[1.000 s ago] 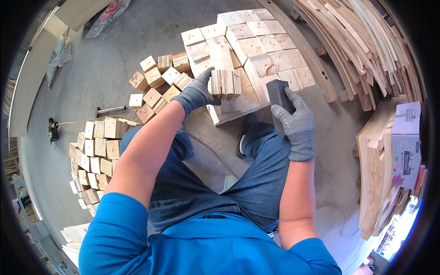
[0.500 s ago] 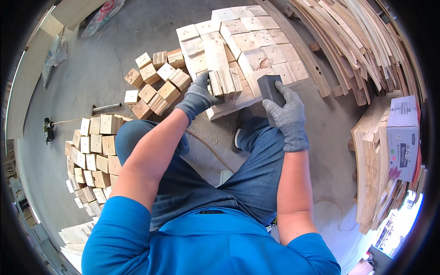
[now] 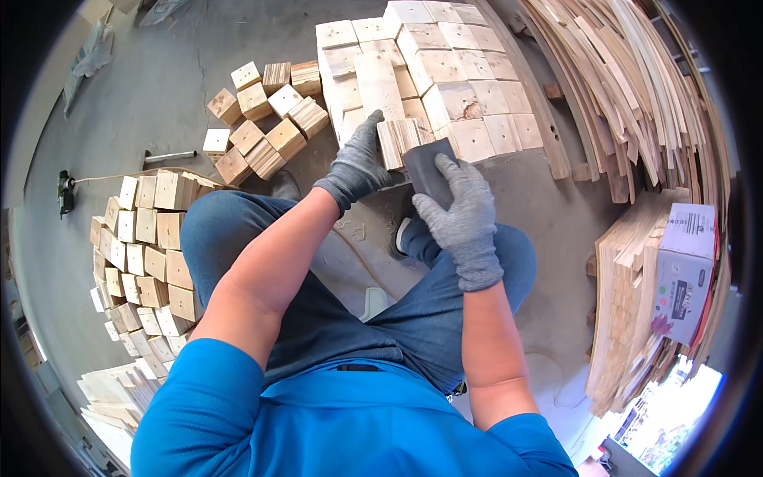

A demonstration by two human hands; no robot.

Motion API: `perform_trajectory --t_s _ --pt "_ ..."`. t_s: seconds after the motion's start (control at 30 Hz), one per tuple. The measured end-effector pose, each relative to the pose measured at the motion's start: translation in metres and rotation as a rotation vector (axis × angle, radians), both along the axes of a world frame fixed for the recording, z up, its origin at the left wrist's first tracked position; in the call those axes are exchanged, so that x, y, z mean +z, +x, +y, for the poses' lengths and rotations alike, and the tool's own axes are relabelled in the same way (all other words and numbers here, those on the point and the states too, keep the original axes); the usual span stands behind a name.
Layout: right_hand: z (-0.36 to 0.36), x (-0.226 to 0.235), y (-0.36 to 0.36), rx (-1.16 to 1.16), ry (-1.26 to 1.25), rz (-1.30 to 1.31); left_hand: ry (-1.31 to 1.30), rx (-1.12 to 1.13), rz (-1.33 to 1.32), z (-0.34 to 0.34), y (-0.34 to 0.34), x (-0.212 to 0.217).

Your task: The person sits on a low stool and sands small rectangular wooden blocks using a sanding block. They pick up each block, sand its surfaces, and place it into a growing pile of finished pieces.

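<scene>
From my remote seat I see a layered wooden block point(image 3: 397, 137) just right of the gloved left hand point(image 3: 359, 164), whose thumb and fingers clasp its left side. The gloved right hand point(image 3: 461, 208) grips a dark grey block point(image 3: 430, 170) between thumb and fingers. That block lies just ahead of the hand, tilted, and overlaps the wooden block's right end in my view; I cannot tell whether the two touch. Beyond the hands, pale wooden blocks point(image 3: 461, 83) sit packed in rows. At far right, a lilac-and-white cardboard box point(image 3: 683, 274) stands beside stacked boards point(image 3: 624, 298); its contents are hidden from me. At upper left lies a whitish plastic bag point(image 3: 90, 57), contents unclear.
</scene>
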State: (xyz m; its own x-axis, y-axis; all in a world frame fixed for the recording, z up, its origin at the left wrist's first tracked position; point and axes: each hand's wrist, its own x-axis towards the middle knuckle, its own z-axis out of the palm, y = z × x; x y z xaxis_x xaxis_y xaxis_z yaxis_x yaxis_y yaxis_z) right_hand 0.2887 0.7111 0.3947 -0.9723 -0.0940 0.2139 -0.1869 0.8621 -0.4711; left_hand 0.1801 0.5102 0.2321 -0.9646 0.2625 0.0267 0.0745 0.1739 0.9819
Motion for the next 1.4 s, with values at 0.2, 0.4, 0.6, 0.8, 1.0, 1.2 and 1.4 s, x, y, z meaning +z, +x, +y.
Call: perform_trajectory --t_s 0.2,0.4,0.6,0.8,1.0,1.2,1.4 --pt "-0.033 -0.017 -0.014 -0.029 0.148 -0.052 -0.107 0.031 0.005 0.003 0.008 0.019" --pt "-0.054 -0.030 -0.073 -0.107 0.270 -0.017 -0.074 0.021 0.116 0.003 0.008 0.021" --pt "-0.064 -0.022 -0.132 -0.147 0.262 -0.083 -0.037 0.013 0.043 0.006 0.007 0.026" --pt "-0.055 -0.027 -0.073 -0.093 0.261 -0.020 -0.213 0.099 0.147 0.001 0.014 0.028" --pt "-0.043 -0.034 0.004 -0.050 0.262 0.017 -0.217 0.088 0.115 0.002 0.013 0.031" --pt "-0.074 -0.030 -0.061 -0.119 0.273 0.005 -0.126 -0.007 0.215 0.000 0.011 0.017" --pt "-0.087 -0.007 -0.134 -0.151 0.308 -0.107 -0.183 0.024 0.128 0.009 0.012 0.021"
